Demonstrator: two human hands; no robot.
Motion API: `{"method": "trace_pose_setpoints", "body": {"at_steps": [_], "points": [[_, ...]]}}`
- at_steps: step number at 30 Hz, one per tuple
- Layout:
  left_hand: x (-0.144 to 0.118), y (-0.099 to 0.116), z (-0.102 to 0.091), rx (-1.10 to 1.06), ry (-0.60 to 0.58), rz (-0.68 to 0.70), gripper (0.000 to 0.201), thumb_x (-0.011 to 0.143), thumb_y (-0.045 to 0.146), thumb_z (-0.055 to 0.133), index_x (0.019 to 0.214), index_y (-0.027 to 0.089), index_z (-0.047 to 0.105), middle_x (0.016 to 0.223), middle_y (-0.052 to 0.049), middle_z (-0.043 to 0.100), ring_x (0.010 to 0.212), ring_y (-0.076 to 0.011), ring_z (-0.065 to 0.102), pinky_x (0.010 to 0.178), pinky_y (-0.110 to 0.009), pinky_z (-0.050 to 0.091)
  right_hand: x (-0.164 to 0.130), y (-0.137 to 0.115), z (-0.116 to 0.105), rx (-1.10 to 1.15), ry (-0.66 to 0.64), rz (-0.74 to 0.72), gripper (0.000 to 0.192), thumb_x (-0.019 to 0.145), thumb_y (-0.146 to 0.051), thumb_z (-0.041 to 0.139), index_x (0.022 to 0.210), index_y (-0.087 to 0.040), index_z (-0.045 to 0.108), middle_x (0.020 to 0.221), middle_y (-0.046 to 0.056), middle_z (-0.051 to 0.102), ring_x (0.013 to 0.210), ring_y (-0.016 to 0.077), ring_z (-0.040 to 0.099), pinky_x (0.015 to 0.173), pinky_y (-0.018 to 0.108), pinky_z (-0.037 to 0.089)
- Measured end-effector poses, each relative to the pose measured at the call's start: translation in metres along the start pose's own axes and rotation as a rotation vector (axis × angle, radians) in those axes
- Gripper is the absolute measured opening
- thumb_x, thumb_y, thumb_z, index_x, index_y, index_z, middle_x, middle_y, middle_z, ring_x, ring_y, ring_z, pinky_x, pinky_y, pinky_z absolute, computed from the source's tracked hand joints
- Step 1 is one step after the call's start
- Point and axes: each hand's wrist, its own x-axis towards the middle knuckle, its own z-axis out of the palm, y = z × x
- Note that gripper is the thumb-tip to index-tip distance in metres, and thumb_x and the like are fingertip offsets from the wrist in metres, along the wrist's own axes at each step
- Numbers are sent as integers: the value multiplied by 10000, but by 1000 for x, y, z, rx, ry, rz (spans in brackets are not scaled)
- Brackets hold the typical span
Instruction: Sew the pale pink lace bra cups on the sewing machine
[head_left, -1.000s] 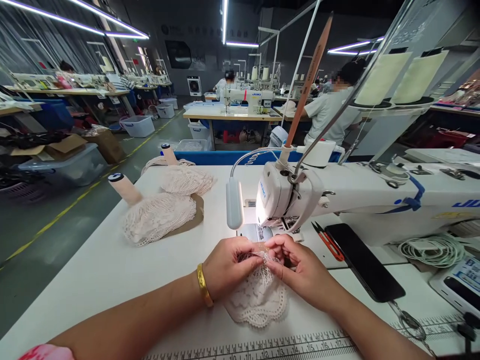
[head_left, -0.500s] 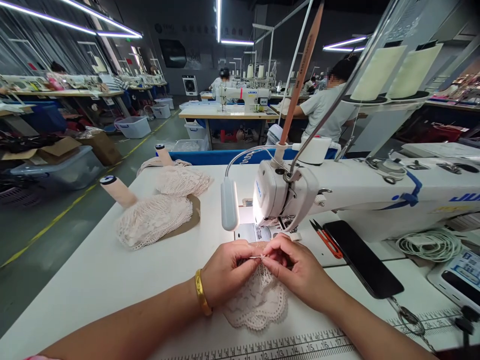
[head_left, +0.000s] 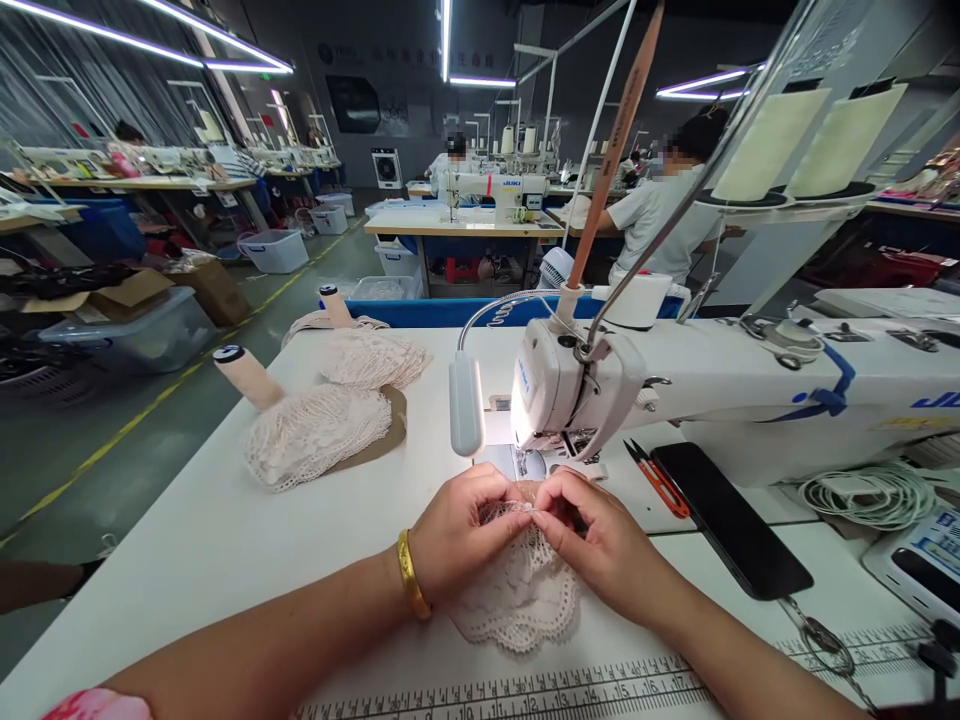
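A piece of pale lace fabric lies on the white table, its scalloped lower edge spread toward me. At its upper edge my left hand pinches the lace between thumb and fingers. My right hand pinches the same edge close beside it, the fingertips of both nearly touching. Just beyond the hands stands the lit needle area of a white sewing machine. The lace edge between my fingertips is partly hidden by them.
Lace pieces and a thread cone sit at the left. To the right lie orange thread snips, a black phone and a coiled white cable. A ruler strip runs along the front. A person sits beyond the machine.
The view has shifted slightly, moving everything a little to the right. Both hands still pinch the lace, with the left turned a little and more lace showing under its thumb.
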Motion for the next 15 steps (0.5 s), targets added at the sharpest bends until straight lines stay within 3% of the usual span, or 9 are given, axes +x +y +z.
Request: {"method": "trace_pose_setpoints", "body": {"at_steps": [5, 7, 9, 12, 15], "points": [[-13, 30, -7, -113, -241, -83, 362, 956, 495, 587, 779, 180, 611, 746, 17, 542, 696, -132, 464, 620, -258, 373, -16, -27, -9, 187, -167, 206, 294, 1017, -502, 557, 867, -252, 519, 721, -42, 462, 625, 141, 417, 533, 259, 337], [-10, 31, -6, -77, -261, -101, 321, 972, 435, 550, 776, 186, 601, 731, 22, 542, 676, -131, 457, 617, -261, 369, -9, -29, -9, 109, -167, 239, 230, 1009, -417, 560, 854, -249, 535, 705, -45, 466, 610, 137, 419, 518, 252, 320], [-3, 23, 0, 106, -209, -86, 236, 956, 299, 516, 762, 190, 595, 736, 15, 569, 696, -148, 487, 666, -284, 386, 5, -23, -5, -99, -121, 215, 177, 985, -287, 540, 814, -245, 527, 713, -36, 513, 636, 145, 465, 546, 254, 334], [9, 4, 11, 561, -70, -66, 151, 886, 210, 565, 739, 185, 584, 754, -11, 579, 760, -195, 516, 755, -353, 393, 26, -8, 5, -438, -43, 144, 205, 936, -142, 503, 759, -238, 464, 763, -17, 576, 708, 165, 533, 611, 271, 347], [11, -10, 17, 794, 100, 112, 28, 849, 184, 635, 828, 178, 618, 893, -46, 630, 834, -220, 532, 801, -391, 387, 35, 1, 9, -540, 2, 128, 229, 924, -99, 484, 748, -237, 435, 820, 2, 597, 741, 177, 552, 623, 279, 328]]}}
